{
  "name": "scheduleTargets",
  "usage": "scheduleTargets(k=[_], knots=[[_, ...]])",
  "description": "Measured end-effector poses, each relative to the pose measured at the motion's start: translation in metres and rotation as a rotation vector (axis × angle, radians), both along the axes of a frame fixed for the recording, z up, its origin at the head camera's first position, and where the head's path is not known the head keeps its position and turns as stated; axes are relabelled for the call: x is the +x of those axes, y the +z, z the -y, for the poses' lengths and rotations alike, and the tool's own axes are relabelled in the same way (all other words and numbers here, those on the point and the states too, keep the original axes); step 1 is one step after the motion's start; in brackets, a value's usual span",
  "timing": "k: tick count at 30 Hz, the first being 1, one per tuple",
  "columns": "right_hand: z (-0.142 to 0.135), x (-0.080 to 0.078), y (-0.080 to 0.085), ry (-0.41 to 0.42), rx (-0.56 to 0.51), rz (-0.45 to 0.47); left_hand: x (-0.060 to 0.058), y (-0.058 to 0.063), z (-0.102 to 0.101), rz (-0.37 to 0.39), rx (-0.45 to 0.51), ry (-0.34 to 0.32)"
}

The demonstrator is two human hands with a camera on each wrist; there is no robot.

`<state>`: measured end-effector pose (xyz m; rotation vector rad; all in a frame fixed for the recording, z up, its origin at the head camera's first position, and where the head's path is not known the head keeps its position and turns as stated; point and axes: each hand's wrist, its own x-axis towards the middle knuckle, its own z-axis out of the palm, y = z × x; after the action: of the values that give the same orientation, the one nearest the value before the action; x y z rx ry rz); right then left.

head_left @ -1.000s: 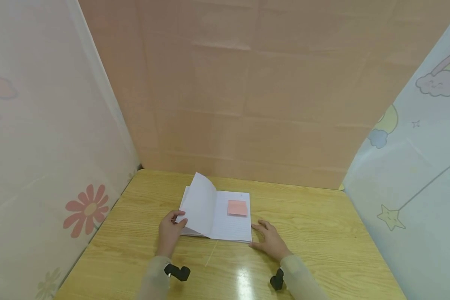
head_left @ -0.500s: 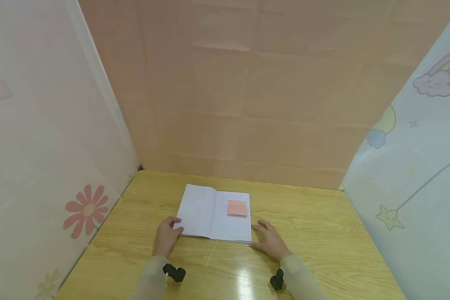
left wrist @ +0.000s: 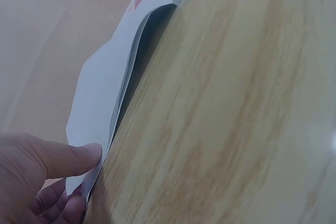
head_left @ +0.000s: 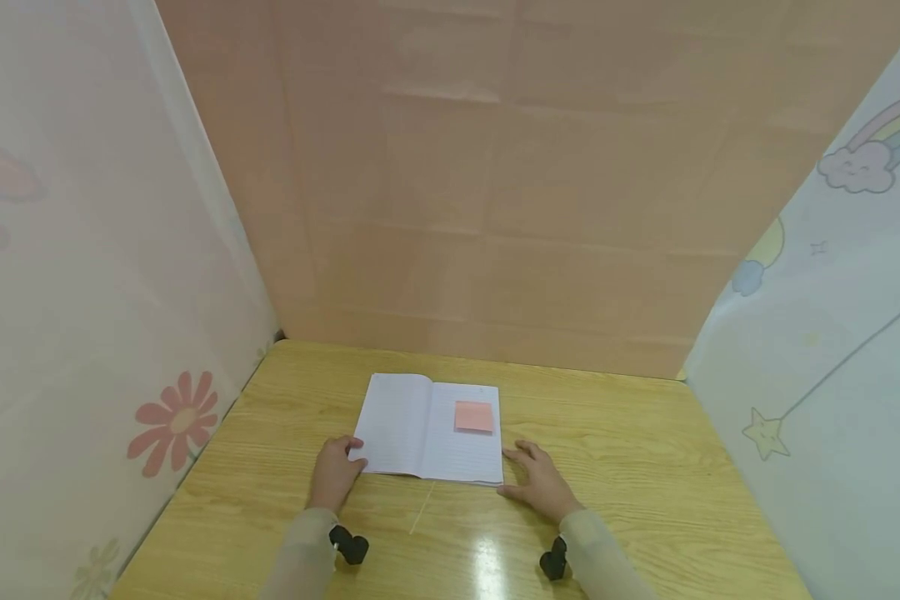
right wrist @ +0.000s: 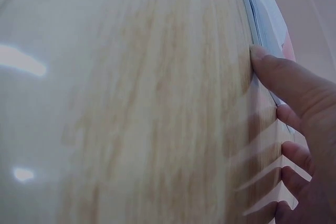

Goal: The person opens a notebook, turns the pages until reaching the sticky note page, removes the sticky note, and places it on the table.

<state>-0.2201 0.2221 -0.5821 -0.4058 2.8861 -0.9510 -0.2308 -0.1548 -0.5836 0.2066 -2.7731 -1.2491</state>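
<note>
An open notebook (head_left: 392, 425) with lined white pages lies on the wooden table, its left half bowing up near the spine. A pink sticky note pad (head_left: 474, 417) sits on the right-hand page. My left hand (head_left: 334, 473) pinches the notebook's lower left edge; in the left wrist view the thumb (left wrist: 79, 160) lies on top of the page and the other fingers are tucked beneath. My right hand (head_left: 542, 483) rests at the lower right corner. In the right wrist view its thumb (right wrist: 283, 77) touches the notebook's near edge, with the fingers spread along the side.
A thin pale ribbon (head_left: 423, 508) trails from the spine onto the wooden table (head_left: 615, 433). A brown paper-like backdrop (head_left: 495, 208) stands behind the table, with patterned white panels (head_left: 82, 292) at both sides. Black wrist cameras (head_left: 348, 545) sit on the sleeves.
The lifted left-hand leaf has come down flat on the notebook's left side, my left hand moving slightly down and left with it. My right hand stays in place.
</note>
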Motion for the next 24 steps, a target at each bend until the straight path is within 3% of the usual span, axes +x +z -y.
scheduleTargets(k=[7, 24], knots=[[-0.0002, -0.0003, 0.0008, -0.011, 0.009, 0.01, 0.0024, 0.0043, 0.0, -0.015, -0.034, -0.006], [-0.001, -0.002, -0.0014, -0.002, 0.002, 0.011, 0.0012, 0.0033, 0.0033, -0.01, -0.001, -0.014]])
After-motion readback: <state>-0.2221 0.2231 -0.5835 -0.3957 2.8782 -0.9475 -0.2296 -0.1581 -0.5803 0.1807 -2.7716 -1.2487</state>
